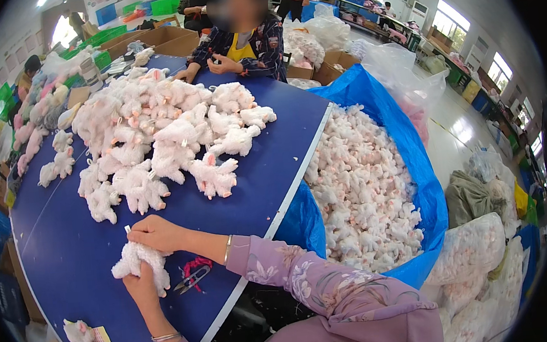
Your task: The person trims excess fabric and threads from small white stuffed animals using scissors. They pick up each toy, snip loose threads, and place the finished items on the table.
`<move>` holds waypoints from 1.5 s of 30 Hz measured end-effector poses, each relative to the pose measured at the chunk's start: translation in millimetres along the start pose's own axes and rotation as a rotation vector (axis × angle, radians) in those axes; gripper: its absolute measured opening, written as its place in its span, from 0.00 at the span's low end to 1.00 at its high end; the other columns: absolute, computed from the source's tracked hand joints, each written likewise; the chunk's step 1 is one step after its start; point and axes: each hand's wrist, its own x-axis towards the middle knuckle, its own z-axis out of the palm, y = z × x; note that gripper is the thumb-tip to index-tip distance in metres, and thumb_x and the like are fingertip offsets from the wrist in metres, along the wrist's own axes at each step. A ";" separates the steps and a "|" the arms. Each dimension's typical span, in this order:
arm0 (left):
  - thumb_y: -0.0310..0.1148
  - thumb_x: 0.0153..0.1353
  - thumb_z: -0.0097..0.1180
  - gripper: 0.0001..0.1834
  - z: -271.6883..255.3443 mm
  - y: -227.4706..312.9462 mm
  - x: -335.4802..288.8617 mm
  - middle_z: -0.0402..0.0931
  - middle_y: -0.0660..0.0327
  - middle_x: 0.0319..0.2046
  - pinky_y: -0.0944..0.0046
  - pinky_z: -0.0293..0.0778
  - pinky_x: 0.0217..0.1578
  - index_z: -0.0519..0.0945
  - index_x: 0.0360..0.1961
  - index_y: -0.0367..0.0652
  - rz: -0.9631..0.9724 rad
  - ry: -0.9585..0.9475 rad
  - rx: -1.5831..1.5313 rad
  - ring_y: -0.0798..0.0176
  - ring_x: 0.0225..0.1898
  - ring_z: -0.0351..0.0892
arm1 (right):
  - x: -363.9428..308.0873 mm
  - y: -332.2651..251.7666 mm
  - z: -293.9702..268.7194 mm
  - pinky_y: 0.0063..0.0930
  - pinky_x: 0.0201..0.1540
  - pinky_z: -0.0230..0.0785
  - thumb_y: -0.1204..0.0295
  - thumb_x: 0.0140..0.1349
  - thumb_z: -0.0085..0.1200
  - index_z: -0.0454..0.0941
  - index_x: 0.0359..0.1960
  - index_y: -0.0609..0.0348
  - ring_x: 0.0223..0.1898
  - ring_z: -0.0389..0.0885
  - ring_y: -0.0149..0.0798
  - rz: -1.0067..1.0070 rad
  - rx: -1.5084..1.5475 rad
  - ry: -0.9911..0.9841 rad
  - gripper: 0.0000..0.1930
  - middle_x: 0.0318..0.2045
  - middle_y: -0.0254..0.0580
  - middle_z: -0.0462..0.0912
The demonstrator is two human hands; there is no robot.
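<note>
Right hand (158,234): fingers pinching white plush toy (136,257) beside its tag (128,229) | left hand (141,284): fingers gripping its body, above tabletop (260,165) | seemingly mid-handling | fleecy, plump | beyond: loose heap (153,116), well-filled blue bag (429,223); which are finished, cannot tell

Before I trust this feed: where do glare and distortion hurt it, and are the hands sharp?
Head view: windows at upper right blown out; bright glare on the glossy floor; blue table bowed along its left edge; left hand, right hand and white plush toy look fairly sharp.
</note>
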 end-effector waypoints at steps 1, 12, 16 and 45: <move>0.31 0.58 0.54 0.16 1.1 0.2 -0.1 0.79 0.57 0.38 0.63 0.74 0.38 0.77 0.44 0.30 0.029 -0.008 0.043 0.64 0.37 0.79 | 2.0 2.4 -2.4 0.22 0.27 0.62 0.66 0.64 0.53 0.73 0.25 0.66 0.24 0.63 0.21 0.025 -0.036 -0.006 0.14 0.19 0.28 0.71; 0.35 0.56 0.54 0.18 1.4 14.3 -4.1 0.81 0.57 0.31 0.64 0.74 0.32 0.79 0.43 0.32 0.056 -0.175 0.138 0.67 0.31 0.80 | 8.7 30.0 -18.6 0.24 0.28 0.67 0.68 0.61 0.56 0.81 0.30 0.64 0.26 0.72 0.23 0.044 0.081 0.299 0.11 0.23 0.32 0.79; 0.35 0.62 0.56 0.17 -1.5 16.5 -14.4 0.81 0.62 0.33 0.70 0.74 0.34 0.77 0.47 0.34 -0.039 -0.193 -0.228 0.73 0.32 0.78 | 6.0 3.8 -6.1 0.19 0.29 0.65 0.67 0.62 0.55 0.81 0.31 0.64 0.26 0.73 0.22 0.121 0.217 0.249 0.11 0.25 0.30 0.79; 0.33 0.65 0.52 0.13 -6.0 0.7 -1.5 0.80 0.61 0.35 0.69 0.75 0.29 0.79 0.44 0.34 0.058 0.134 -0.369 0.72 0.31 0.78 | -10.9 -14.6 30.1 0.24 0.34 0.69 0.76 0.54 0.62 0.78 0.39 0.64 0.31 0.76 0.33 -0.407 -0.410 0.086 0.11 0.32 0.39 0.76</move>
